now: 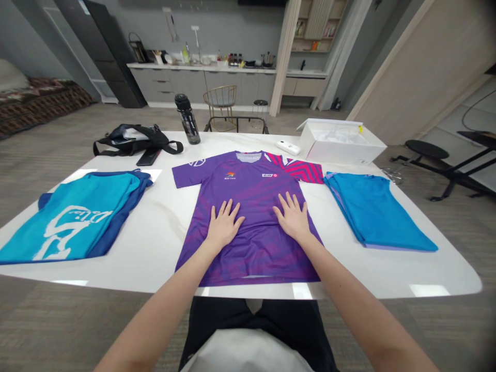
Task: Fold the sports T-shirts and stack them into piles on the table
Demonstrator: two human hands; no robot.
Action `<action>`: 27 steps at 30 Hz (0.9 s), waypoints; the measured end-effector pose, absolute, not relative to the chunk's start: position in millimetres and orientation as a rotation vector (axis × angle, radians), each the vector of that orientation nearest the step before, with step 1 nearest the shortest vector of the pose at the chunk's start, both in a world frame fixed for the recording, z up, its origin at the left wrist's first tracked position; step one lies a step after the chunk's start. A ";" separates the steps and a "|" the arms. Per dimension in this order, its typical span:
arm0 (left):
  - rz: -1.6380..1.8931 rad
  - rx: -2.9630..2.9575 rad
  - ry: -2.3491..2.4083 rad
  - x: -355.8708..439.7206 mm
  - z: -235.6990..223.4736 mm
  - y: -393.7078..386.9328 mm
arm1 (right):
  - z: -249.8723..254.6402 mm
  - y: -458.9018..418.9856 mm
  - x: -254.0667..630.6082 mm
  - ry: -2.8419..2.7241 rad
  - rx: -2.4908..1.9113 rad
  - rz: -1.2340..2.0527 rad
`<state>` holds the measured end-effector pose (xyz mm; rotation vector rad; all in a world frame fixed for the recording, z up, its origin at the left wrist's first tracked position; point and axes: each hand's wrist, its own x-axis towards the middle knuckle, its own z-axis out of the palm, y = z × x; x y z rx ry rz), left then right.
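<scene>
A purple short-sleeved T-shirt lies spread out, front side up, in the middle of the white table. Its collar points away from me, and one sleeve carries pink and dark stripes. My left hand rests flat on the left half of the shirt's body, fingers spread. On the right half lies my right hand, also flat with its fingers apart. Neither hand grips the cloth. Small wrinkles run across the fabric between and below the hands.
Folded turquoise and navy shirts lie at the left, folded blue clothing at the right. Along the back are a black bag, a phone, a black bottle, a small white device and an open white box.
</scene>
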<state>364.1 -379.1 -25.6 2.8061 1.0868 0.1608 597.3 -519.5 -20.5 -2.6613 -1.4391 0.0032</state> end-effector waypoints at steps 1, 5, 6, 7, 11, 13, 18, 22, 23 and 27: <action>0.154 2.804 1.083 362.1 -27.0 -380.9 | -22.1 -526.5 595.1 -1.448 -2.656 -0.008; 0.144 2.804 1.069 360.4 -30.3 -382.5 | -25.5 -544.3 588.0 -1.479 -2.658 0.065; 0.138 2.801 1.072 361.1 -29.6 -382.4 | -24.7 -546.3 586.7 -1.480 -2.658 0.067; 0.130 2.797 1.077 361.5 -28.1 -382.6 | -23.1 -548.1 585.3 -1.480 -2.656 0.056; 0.192 2.818 1.074 355.0 -14.5 -393.6 | -12.4 -561.5 577.1 -1.473 -2.648 -0.029; 0.258 2.860 1.041 345.0 -6.6 -407.0 | -7.9 -574.9 569.8 -1.460 -2.650 -0.071; 0.277 2.913 1.006 317.1 -3.3 -450.3 | -9.8 -613.4 543.2 -1.501 -2.631 -0.061; 0.256 2.928 0.947 308.2 -14.0 -475.0 | -17.8 -631.6 525.5 -1.588 -2.551 -0.014; 0.251 2.927 0.930 307.1 -16.3 -478.7 | -19.2 -634.7 523.2 -1.610 -2.532 0.000; 0.244 2.926 0.894 301.3 -20.1 -486.0 | -21.7 -645.0 521.7 -1.664 -2.499 0.065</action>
